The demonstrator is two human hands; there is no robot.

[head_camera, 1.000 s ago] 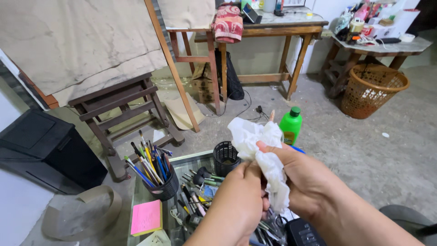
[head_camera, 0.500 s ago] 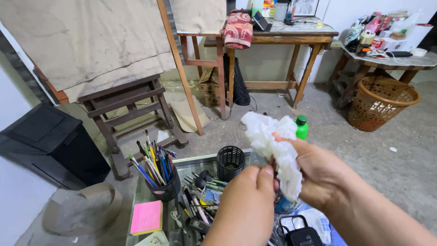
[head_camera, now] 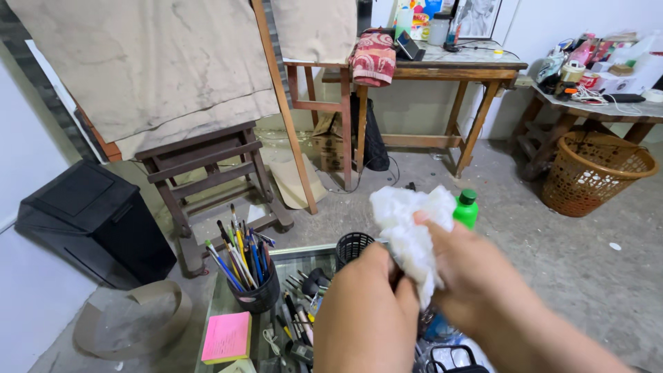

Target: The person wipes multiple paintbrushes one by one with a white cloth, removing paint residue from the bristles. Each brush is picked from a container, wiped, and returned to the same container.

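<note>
Both hands are bunched together around a crumpled white tissue (head_camera: 409, 235), held up over the glass-topped bench (head_camera: 304, 259). The left hand (head_camera: 369, 311) is closed low on the wad, and the right hand (head_camera: 476, 276) pinches it from the side with the thumb pressed into the paper. There might be something thin wrapped inside the tissue, but it's buried and I can't tell what.

Stuff that could go sideways, imo: the tissue is hanging right above a really cluttered patch. The black cup of paintbrushes (head_camera: 252, 276) sits just to the left, the empty black mesh pot (head_camera: 353, 246) is right behind the left hand, and loose pens and tools are spread out underneath. A careless elbow or a drop of the left hand probably tips that brush cup, since it's top-heavy with handles sticking out everywhere. The green-capped bottle (head_camera: 467, 209) stands right behind the tissue, so a quick tug could knock it over. Thin tissue twisted hard also tends to rip and shed bits into the mess. The pink sticky notes (head_camera: 226, 337) look safely off to the side
</note>
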